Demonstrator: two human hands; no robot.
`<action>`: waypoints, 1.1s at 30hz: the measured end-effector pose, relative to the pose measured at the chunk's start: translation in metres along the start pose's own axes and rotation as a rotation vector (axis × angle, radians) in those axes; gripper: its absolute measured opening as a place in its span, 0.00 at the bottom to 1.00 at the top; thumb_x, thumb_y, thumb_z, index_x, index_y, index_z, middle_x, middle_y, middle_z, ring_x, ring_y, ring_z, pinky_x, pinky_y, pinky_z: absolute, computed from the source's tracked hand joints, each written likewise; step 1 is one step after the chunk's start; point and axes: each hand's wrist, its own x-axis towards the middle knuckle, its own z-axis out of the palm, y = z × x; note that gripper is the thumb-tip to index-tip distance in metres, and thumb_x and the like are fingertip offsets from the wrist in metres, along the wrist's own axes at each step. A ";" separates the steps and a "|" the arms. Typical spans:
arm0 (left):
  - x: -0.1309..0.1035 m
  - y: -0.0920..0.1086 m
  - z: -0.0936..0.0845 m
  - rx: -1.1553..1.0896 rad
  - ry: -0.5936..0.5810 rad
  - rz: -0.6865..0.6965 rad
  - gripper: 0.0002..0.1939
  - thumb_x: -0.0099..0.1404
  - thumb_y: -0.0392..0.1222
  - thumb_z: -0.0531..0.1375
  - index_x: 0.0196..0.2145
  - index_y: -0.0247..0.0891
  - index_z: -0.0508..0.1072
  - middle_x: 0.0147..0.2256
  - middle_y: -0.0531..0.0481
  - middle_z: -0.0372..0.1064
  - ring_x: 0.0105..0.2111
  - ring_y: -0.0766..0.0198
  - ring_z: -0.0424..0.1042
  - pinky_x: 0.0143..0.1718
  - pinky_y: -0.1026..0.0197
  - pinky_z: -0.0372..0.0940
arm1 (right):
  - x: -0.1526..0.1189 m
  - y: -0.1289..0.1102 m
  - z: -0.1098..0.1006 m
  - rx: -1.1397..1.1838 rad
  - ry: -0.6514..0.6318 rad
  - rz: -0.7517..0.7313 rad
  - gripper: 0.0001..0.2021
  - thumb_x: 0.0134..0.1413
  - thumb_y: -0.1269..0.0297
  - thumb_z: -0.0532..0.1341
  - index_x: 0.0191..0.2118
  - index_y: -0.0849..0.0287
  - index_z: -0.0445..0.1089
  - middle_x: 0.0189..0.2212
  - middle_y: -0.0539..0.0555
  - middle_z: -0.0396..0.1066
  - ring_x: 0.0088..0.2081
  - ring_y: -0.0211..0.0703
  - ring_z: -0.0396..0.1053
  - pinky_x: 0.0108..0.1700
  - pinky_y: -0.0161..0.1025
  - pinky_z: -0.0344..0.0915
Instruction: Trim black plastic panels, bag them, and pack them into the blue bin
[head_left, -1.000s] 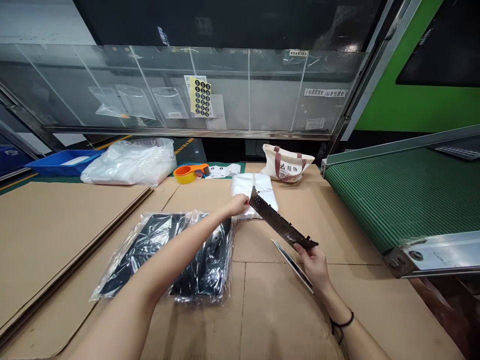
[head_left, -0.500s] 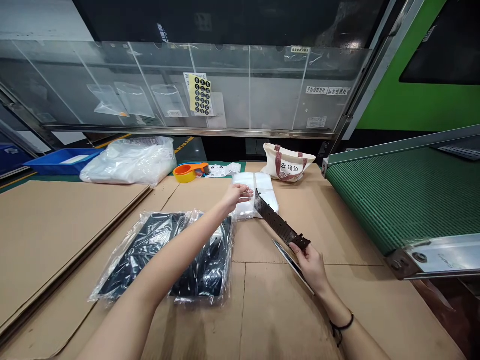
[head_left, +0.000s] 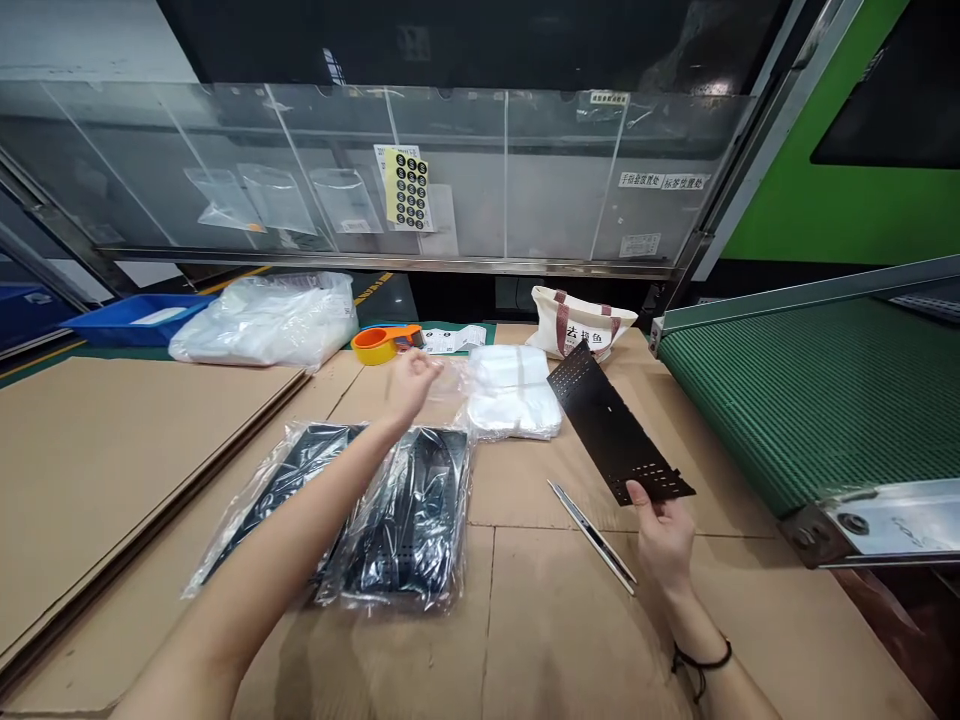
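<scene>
My right hand (head_left: 666,530) grips a flat black perforated panel (head_left: 611,425) by its lower end, thumb on its face. The panel is tilted, with rows of small slots at both ends. My left hand (head_left: 412,385) is closed in a pinch on a clear plastic bag (head_left: 450,378), which stretches toward the stack of clear bags (head_left: 514,395). Below my left arm lie black panels in clear wrapping (head_left: 405,520), partly hidden by the forearm. A slim metal utility knife (head_left: 592,538) rests on the cardboard under the held panel.
An orange and yellow tape dispenser (head_left: 376,345), a cloth bag (head_left: 574,318), a heap of plastic bags (head_left: 266,320) and a blue tray (head_left: 127,320) stand along the back. A green conveyor belt (head_left: 825,380) borders the right; stacked cardboard sheets (head_left: 135,440) lie left.
My left hand has moved left from the bag stack, drawing a clear bag with it. My right hand has shifted right and turned the panel so its broad face shows.
</scene>
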 end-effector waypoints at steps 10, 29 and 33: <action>-0.047 0.011 -0.021 0.613 -0.275 0.214 0.09 0.61 0.46 0.56 0.29 0.39 0.70 0.18 0.54 0.59 0.23 0.61 0.64 0.29 0.62 0.53 | -0.004 -0.029 -0.012 0.524 -0.183 0.492 0.23 0.32 0.50 0.74 0.36 0.58 0.76 0.36 0.58 0.78 0.40 0.51 0.75 0.48 0.48 0.68; -0.103 0.020 0.027 0.915 -0.566 0.467 0.22 0.68 0.35 0.49 0.59 0.37 0.65 0.42 0.34 0.72 0.33 0.52 0.75 0.32 0.54 0.67 | -0.144 -0.029 0.006 0.756 -0.184 1.065 0.19 0.25 0.67 0.78 0.32 0.55 0.76 0.33 0.52 0.79 0.35 0.45 0.77 0.36 0.37 0.76; -0.112 0.023 0.027 0.975 -0.546 0.605 0.22 0.71 0.42 0.47 0.60 0.37 0.63 0.31 0.39 0.75 0.28 0.53 0.75 0.27 0.58 0.65 | -0.152 -0.035 0.017 0.788 -0.149 1.079 0.20 0.23 0.65 0.79 0.29 0.53 0.76 0.31 0.48 0.79 0.32 0.40 0.77 0.33 0.32 0.75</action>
